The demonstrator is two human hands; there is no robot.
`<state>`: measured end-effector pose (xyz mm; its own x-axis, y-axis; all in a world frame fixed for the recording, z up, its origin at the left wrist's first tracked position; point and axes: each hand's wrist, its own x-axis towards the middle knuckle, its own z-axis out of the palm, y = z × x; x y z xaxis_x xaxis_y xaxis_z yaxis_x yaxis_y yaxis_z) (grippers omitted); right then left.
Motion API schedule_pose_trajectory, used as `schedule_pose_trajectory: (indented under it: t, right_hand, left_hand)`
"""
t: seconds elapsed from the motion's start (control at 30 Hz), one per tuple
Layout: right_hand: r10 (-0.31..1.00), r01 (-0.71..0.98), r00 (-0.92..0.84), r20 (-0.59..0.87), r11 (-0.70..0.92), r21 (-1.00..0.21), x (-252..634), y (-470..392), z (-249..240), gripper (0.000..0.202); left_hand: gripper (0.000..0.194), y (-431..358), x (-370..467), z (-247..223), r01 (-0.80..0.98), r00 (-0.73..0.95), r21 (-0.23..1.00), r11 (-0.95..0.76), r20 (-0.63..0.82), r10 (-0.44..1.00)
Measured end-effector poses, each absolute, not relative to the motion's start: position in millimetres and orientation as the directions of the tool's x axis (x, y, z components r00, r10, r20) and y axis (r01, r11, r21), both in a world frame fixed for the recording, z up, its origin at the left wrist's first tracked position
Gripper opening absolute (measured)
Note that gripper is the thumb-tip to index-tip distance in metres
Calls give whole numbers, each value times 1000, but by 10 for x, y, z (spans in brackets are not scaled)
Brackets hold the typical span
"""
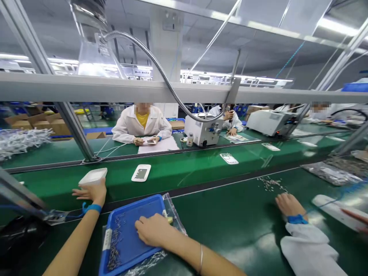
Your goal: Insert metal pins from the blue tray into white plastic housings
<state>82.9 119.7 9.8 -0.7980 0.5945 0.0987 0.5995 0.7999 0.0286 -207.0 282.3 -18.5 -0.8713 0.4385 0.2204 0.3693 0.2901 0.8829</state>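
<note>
At the left of the head view, my left hand [93, 191] grips a shallow white plastic casing [93, 176] at the green conveyor belt; some of its fingers stick out to the left. My right hand [153, 230] is over a blue tray [143, 209], its fingers curled and pointing left. Whatever those fingers hold, if anything, is hidden. A small yellowish piece [170, 220] shows just behind that hand. Small dark metal parts, probably screws [115, 249], lie heaped along the tray's left side. Clear plastic bags [174, 211] lie beneath the tray.
Several white casings, one nearby [141, 173], lie along the conveyor belt [184, 178]. At right, a co-worker's hand [290, 205] is near scattered small parts [271, 184]. Across the belt, co-workers sit by white machines [202, 130]. A metal post [76, 130] and flexible hose [161, 69] stand ahead.
</note>
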Motion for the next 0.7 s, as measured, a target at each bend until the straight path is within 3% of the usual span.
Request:
schedule_pose_trajectory:
  t: [0.17, 0.33, 0.53, 0.7]
  right_hand:
    - [628, 631, -772, 94, 776, -5, 794, 1222, 110, 25]
    - [689, 687, -722, 65, 725, -45, 719, 1234, 132, 34]
    - [650, 647, -760, 6, 759, -73, 569, 1223, 126, 57]
    - [512, 511, -849, 132, 858, -46, 555, 1212, 39, 39]
  left_hand:
    - [102, 2792, -1984, -241, 600, -767, 746, 290, 433, 474]
    - [87, 2763, -1827, -175, 856, -457, 508, 98, 655, 601]
    - [85, 2696, -1802, -158, 920, -273, 388, -55, 736, 620]
    - [89, 2660, -1939, -211, 925, -262, 367, -101, 807, 529]
